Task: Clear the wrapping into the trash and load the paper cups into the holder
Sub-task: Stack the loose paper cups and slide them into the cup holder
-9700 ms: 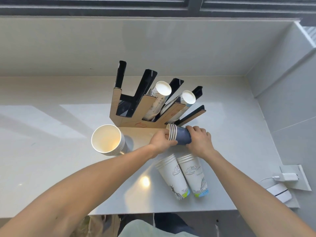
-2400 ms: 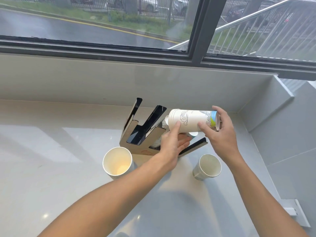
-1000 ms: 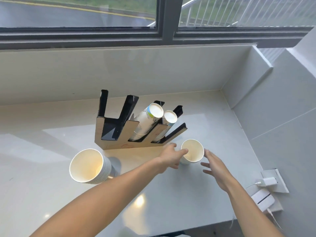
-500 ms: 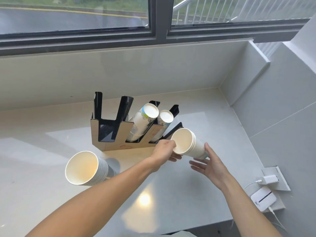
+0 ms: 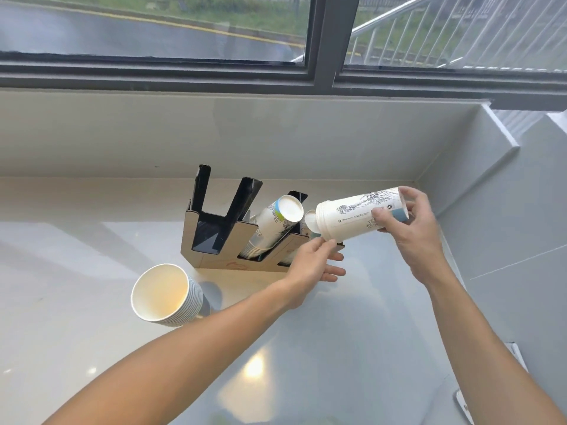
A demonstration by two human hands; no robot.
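Note:
A wooden cup holder [image 5: 211, 256] with black slots stands on the white counter. One slot holds a printed cup stack [image 5: 273, 223] lying bottom up; a second stack behind it is mostly hidden. My right hand [image 5: 411, 228] grips a white printed stack of paper cups [image 5: 356, 217] near its blue base, held sideways above the holder's right end with its rim pointing left. My left hand [image 5: 316, 260] touches the stack's rim from below with thumb and fingertips. A separate stack of ribbed cups [image 5: 167, 296] stands mouth up, left of the holder.
The white counter [image 5: 352, 348] ends at a low wall under a window behind and a grey tiled wall [image 5: 506, 240] on the right. A white object [image 5: 463, 406] shows at the lower right edge.
The stack of cups has been lifted from the counter, turned on its side and brought above the holder's right end. My right hand now grips it near its base, and my left hand steadies the rim.

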